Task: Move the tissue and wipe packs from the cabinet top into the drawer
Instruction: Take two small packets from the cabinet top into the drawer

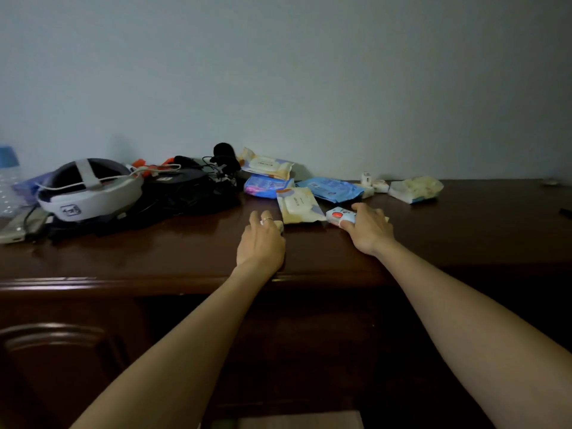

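Observation:
Several tissue and wipe packs lie on the dark wooden cabinet top (173, 252). My right hand (370, 230) grips a small pale-blue pack with a red dot (339, 215). My left hand (261, 243) covers a small pale pack (280, 226), its fingers curled over it. Between the hands lies a cream wipe pack (297, 205). Behind it are a blue-and-pink pack (263, 185), a blue pack (332, 188) and another cream pack (266, 164) by the wall. A crumpled yellowish tissue pack (414, 188) sits at the right. A pale strip at the bottom edge may be the drawer (300, 421).
A white headset (89, 190) and a black tangle of cables and gear (192, 187) crowd the left of the top. A plastic bottle (7, 178) stands at the far left. Small white items (373, 182) rest near the wall.

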A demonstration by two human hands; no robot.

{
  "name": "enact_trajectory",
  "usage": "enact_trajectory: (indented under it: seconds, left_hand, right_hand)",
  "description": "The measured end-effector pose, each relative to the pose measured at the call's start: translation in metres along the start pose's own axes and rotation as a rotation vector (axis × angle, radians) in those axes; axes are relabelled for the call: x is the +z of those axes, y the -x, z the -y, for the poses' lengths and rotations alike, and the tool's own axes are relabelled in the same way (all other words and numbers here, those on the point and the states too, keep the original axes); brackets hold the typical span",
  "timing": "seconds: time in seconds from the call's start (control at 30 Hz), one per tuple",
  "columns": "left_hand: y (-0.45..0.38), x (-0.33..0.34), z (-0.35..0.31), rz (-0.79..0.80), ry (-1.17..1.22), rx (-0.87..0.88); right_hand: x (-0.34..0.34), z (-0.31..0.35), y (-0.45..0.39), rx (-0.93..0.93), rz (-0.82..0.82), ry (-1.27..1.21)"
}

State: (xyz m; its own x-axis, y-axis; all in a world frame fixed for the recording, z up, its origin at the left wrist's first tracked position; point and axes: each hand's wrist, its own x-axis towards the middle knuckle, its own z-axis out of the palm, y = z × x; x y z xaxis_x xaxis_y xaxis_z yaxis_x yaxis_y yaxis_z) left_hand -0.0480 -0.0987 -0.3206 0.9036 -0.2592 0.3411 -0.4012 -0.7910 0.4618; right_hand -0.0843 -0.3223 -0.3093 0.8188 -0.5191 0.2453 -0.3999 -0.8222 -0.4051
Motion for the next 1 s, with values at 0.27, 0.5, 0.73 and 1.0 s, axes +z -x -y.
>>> enact_trajectory:
  seconds: [0.27, 0.5, 0.73, 1.0]
  left_hand:
    - [0.195, 0.014, 0.054, -0.509, 0.431, 0.199]
    - [0.299, 0.078, 0.162, -0.206, 0.286, -0.126]
    - [0.344, 0.154, 0.232, 0.095, 0.252, -0.355]
    - [0.366, 0.199, 0.276, 0.246, 0.129, -0.441]
  right_hand:
    - [0.004, 0.003, 0.137, -0.291, -0.367, 0.038]
    - [0.032, -0.023, 0.183, -0.536, -0.558, -0.257]
    - [0.214, -0.074, 0.313, -0.738, -0.038, -0.185]
    - [0.335, -0.112, 0.350, -0.277, 0.621, -0.181]
